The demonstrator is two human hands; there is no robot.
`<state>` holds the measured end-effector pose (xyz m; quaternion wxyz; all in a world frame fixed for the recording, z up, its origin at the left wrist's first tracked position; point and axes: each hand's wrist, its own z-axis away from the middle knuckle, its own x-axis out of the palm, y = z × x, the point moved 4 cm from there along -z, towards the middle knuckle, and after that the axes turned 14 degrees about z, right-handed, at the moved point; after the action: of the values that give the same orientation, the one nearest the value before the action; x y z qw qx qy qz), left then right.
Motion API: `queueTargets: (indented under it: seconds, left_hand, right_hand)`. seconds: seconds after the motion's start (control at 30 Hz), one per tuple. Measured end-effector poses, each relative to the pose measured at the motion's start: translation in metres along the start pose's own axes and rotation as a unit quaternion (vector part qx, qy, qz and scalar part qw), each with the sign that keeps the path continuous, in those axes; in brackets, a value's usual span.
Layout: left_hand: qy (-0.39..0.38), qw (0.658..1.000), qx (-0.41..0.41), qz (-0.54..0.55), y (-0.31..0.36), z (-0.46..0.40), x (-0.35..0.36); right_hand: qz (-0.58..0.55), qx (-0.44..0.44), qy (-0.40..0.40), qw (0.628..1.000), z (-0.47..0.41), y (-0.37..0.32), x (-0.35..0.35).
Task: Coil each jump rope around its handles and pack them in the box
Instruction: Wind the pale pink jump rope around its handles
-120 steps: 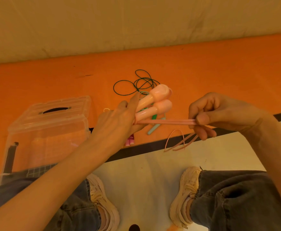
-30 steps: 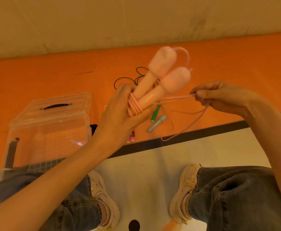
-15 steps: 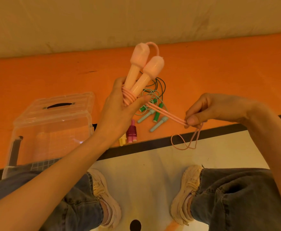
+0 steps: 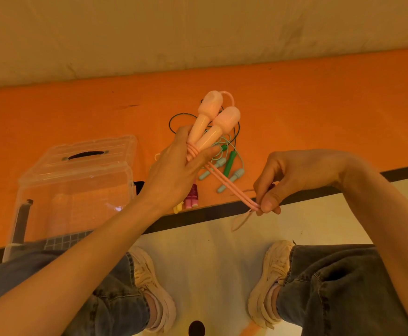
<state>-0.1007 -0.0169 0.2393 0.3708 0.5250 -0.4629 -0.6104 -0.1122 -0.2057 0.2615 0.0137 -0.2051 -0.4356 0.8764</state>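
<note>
From the head camera, the risk looks like slack: if the right hand (image 4: 292,180) eases its pull, the few turns round the pink handles (image 4: 212,124) could slip loose. The left hand (image 4: 173,173) grips both handles low down, fingers (image 4: 182,134) curled over the coils. The pink rope (image 4: 229,187) runs doubled and taut from there to the right thumb and fingertips, which pinch it, a short loop dangling below. The clear box (image 4: 77,180) sits to the left on the orange floor mat (image 4: 319,105)
</note>
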Motion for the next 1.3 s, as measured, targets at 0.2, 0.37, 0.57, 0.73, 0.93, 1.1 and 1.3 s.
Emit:
queueTargets:
  seconds: [0.2, 0.37, 0.57, 0.73, 0.93, 1.1, 1.3]
  left_hand:
    - [-0.022, 0.996, 0.046, -0.071, -0.002, -0.001, -0.007]
    - [-0.052, 0.968, 0.047, -0.242, 0.001, 0.000, -0.011]
    - [-0.033, 0.924, 0.078, -0.373, 0.004, 0.002, -0.004]
    - [-0.005, 0.877, 0.156, -0.454, -0.002, 0.006, 0.008]
    - [-0.007, 0.897, 0.125, -0.423, -0.001, 0.001, -0.009]
    - [0.007, 0.892, 0.104, -0.439, -0.007, -0.005, -0.029]
    - [-0.032, 0.866, 0.093, -0.489, -0.016, -0.004, -0.031]
  right_hand:
    - [-0.031, -0.012, 0.063, 0.997, 0.007, 0.008, -0.008]
    - [-0.043, -0.040, 0.129, 0.990, 0.011, 0.014, -0.015]
    - [-0.059, -0.044, 0.136, 0.988, 0.008, 0.005, -0.011]
    - [-0.057, -0.056, 0.114, 0.990, 0.004, -0.007, -0.002]
    - [-0.068, 0.028, 0.268, 0.961, 0.025, 0.005, -0.020]
    - [-0.008, 0.089, 0.322, 0.942, 0.043, 0.014, -0.028]
    - [0.037, 0.102, 0.404, 0.908, 0.061, 0.020, -0.038]
